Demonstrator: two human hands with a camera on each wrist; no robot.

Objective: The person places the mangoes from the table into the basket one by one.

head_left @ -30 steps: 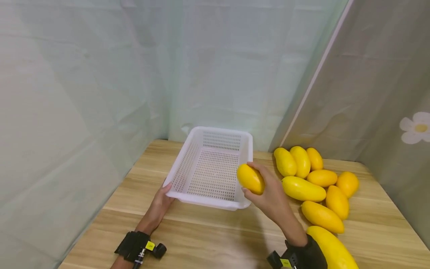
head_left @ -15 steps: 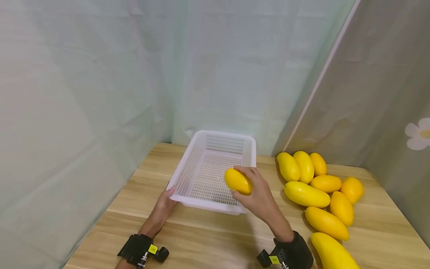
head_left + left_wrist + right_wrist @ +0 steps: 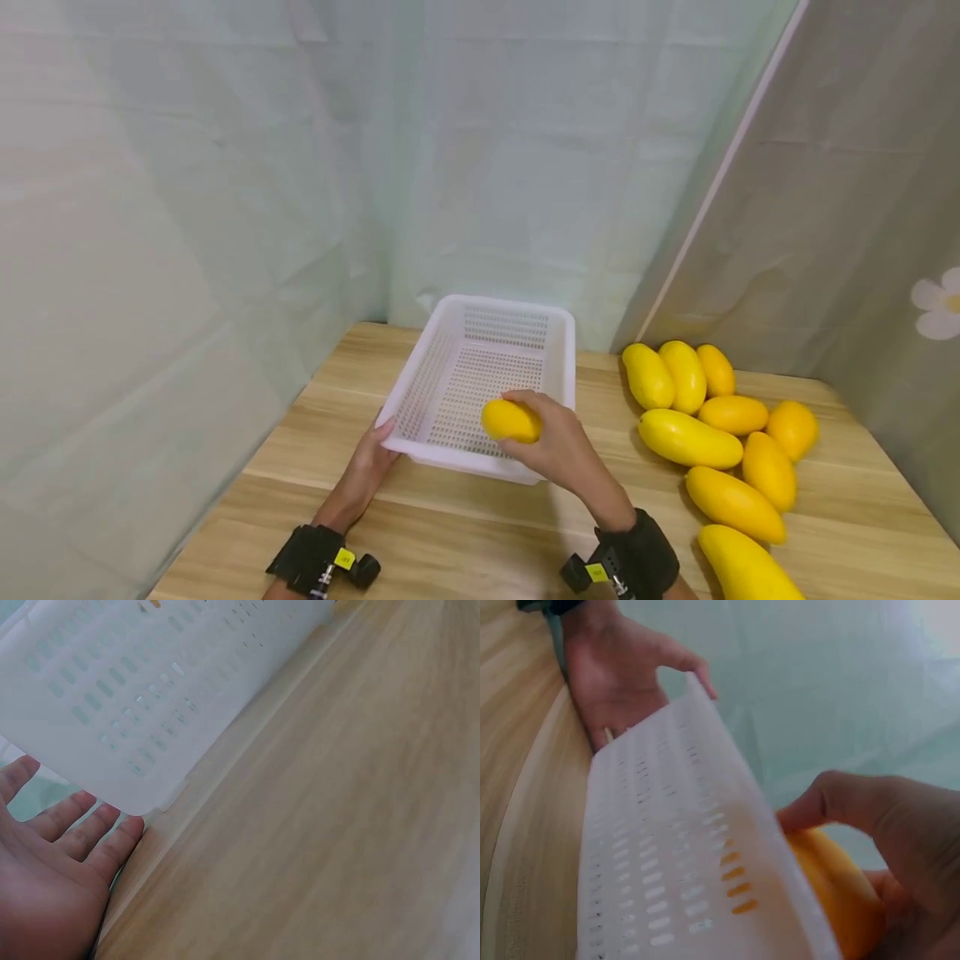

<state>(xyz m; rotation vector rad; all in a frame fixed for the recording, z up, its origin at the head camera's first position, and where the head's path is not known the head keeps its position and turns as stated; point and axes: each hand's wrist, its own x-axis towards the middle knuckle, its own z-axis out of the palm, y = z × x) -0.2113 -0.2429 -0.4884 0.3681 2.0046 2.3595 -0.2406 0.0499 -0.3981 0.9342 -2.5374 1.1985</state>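
Note:
A white perforated plastic basket (image 3: 480, 467) stands on the wooden table, with no fruit on its bare slotted floor. My left hand (image 3: 367, 467) holds its near left corner, thumb over the rim; in the left wrist view the fingers (image 3: 101, 829) reach the outer wall from below. My right hand (image 3: 558, 446) grips a yellow mango (image 3: 510, 420) between thumb and fingers, over the near right part of the basket. Through the slots in the right wrist view, the mango (image 3: 832, 889) shows behind the basket wall (image 3: 660, 825), with the thumb close above the rim.
Several more yellow mangoes (image 3: 690, 439) lie in a loose group on the table's right side, one (image 3: 746, 562) near its front. Pale curtains (image 3: 510, 167) hang behind and on the left of the table (image 3: 450, 542); a greyish one with a flower print (image 3: 937, 304) hangs right.
My right hand has carried the mango leftward and lower, from the basket's right rim to over its inside. My left hand keeps its hold on the corner.

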